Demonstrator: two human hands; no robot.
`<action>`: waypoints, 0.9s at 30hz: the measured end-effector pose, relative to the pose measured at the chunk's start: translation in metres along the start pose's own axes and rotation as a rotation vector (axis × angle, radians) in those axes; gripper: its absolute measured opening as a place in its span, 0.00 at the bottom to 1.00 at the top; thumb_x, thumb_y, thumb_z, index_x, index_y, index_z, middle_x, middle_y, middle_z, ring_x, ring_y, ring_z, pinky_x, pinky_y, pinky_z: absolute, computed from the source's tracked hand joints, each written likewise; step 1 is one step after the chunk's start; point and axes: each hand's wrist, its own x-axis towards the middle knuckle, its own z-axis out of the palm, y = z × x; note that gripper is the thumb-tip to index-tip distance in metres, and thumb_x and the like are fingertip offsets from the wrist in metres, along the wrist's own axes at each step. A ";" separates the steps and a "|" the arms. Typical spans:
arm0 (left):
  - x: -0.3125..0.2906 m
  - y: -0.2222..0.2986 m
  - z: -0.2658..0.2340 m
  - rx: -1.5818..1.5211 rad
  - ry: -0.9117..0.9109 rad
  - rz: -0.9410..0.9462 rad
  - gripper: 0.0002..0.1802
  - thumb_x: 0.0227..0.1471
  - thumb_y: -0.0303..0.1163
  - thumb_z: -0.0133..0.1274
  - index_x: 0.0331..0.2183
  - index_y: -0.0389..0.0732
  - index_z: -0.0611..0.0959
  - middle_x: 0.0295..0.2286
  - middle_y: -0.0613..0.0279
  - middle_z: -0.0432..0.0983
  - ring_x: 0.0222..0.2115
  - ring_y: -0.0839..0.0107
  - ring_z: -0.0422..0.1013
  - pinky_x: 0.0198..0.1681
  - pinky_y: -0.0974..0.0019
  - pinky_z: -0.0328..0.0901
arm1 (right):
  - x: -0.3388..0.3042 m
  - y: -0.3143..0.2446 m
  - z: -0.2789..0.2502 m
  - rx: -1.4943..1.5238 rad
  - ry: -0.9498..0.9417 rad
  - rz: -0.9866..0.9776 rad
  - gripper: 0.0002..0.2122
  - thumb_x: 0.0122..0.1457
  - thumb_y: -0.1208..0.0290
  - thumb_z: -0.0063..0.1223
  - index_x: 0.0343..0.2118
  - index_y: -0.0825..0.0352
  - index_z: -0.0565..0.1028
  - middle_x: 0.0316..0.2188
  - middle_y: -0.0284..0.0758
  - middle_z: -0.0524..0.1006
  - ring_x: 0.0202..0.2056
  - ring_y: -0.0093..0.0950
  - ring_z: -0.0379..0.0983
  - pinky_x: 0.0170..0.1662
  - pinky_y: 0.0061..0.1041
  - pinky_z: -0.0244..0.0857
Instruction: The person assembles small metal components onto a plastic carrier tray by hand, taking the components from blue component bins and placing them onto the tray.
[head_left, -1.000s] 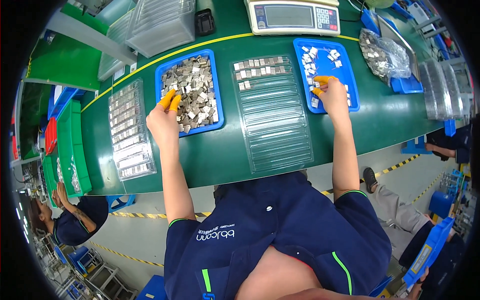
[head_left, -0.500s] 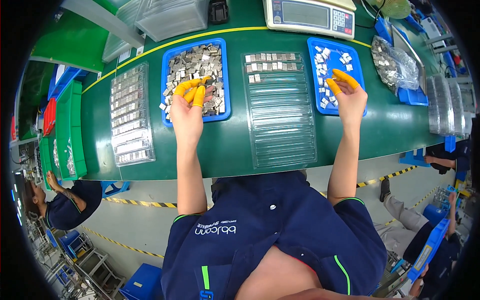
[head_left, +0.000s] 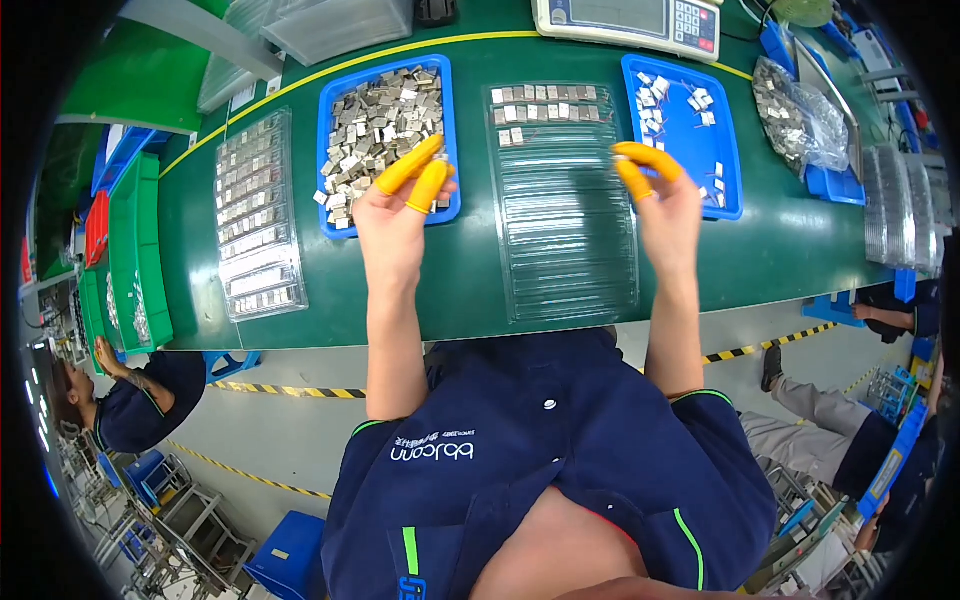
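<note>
My left hand [head_left: 400,215], with yellow finger cots on its fingers, is closed in a pinch beside the right edge of a blue tray [head_left: 450,105] heaped with small silvery metal pieces [head_left: 385,115]. Whatever its fingertips hold is too small to make out. Over the right edge of a clear ribbed plastic tray [head_left: 560,235], my right hand [head_left: 668,215] pinches too, also in yellow finger cots; a tiny bit shows at its tips. Small pieces [head_left: 550,113] fill the top rows of that clear tray. A second blue tray [head_left: 700,140], right of it, holds scattered small white pieces [head_left: 652,92].
Another clear tray [head_left: 258,215], filled with rows of pieces, lies at left. At the back stand a weighing scale [head_left: 625,20] and clear plastic boxes [head_left: 340,30]. Green bins [head_left: 135,250] line the left edge; a plastic bag of pieces [head_left: 785,110] lies at right. Other people work nearby.
My left hand has lifted out of the metal pieces and moved right. My right hand has left the blue tray of white pieces and moved left to the clear tray's edge.
</note>
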 end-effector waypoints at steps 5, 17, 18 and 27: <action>-0.010 0.002 0.022 -0.102 -0.120 -0.055 0.18 0.42 0.16 0.55 0.40 0.31 0.76 0.30 0.56 0.75 0.31 0.71 0.73 0.36 0.72 0.69 | -0.018 -0.024 0.037 0.449 -0.206 0.156 0.09 0.54 0.80 0.49 0.39 0.73 0.72 0.35 0.35 0.74 0.34 0.24 0.74 0.40 0.19 0.66; -0.036 0.019 0.030 0.029 -0.190 0.003 0.12 0.41 0.16 0.56 0.34 0.32 0.80 0.32 0.58 0.75 0.33 0.71 0.73 0.39 0.73 0.68 | -0.027 -0.046 0.038 0.352 -0.206 0.094 0.09 0.47 0.82 0.57 0.33 0.74 0.76 0.30 0.38 0.77 0.32 0.25 0.75 0.39 0.21 0.69; -0.037 0.019 0.029 0.008 -0.157 -0.046 0.12 0.41 0.16 0.56 0.34 0.33 0.81 0.32 0.58 0.75 0.33 0.71 0.73 0.39 0.73 0.68 | -0.027 -0.046 0.037 0.341 -0.198 0.081 0.09 0.46 0.83 0.57 0.33 0.75 0.75 0.31 0.39 0.76 0.32 0.28 0.75 0.39 0.23 0.70; -0.034 0.013 0.030 0.066 -0.255 0.007 0.11 0.41 0.17 0.56 0.32 0.33 0.81 0.31 0.58 0.76 0.32 0.72 0.73 0.38 0.73 0.68 | -0.024 -0.048 0.023 0.228 -0.322 0.035 0.09 0.44 0.84 0.58 0.31 0.74 0.76 0.29 0.38 0.76 0.31 0.26 0.74 0.38 0.21 0.69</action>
